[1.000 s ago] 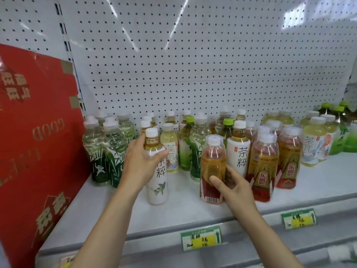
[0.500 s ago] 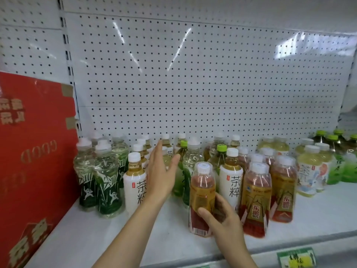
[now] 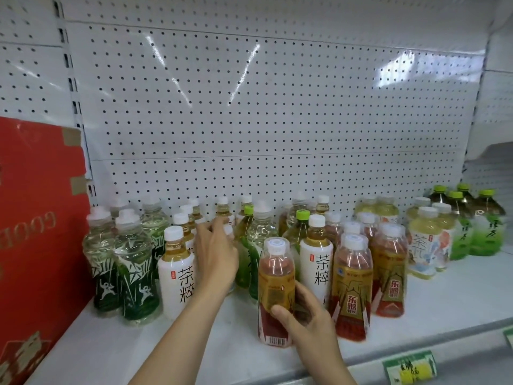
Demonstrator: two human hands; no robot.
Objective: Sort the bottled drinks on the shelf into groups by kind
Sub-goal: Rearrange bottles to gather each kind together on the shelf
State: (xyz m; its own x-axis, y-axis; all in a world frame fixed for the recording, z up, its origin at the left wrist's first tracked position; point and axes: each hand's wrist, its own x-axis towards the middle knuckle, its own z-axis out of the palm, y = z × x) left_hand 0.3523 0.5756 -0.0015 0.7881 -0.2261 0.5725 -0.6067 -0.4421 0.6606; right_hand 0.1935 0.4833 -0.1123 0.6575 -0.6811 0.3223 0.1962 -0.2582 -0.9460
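Shop aisle, white pegboard-backed shelf (image 3: 416,326), rows of bottled drinks (image 3: 352,284), price tag (image 3: 409,366) on shelf edge

White pegboard back panel (image 3: 277,120) behind the shelf, with streaks of light reflection. Red cardboard box (image 3: 36,245) at far left, brown tape patches on its edge, gold lettering reversed. 1 green-and-yellow price tag (image 3: 409,366) on the shelf's front rail; handwriting illegible.

Four green-capped bottles (image 3: 487,223) right of the pegboard (image 3: 277,120); three bamboo-print bottles (image 3: 137,276) at its left; two hands.
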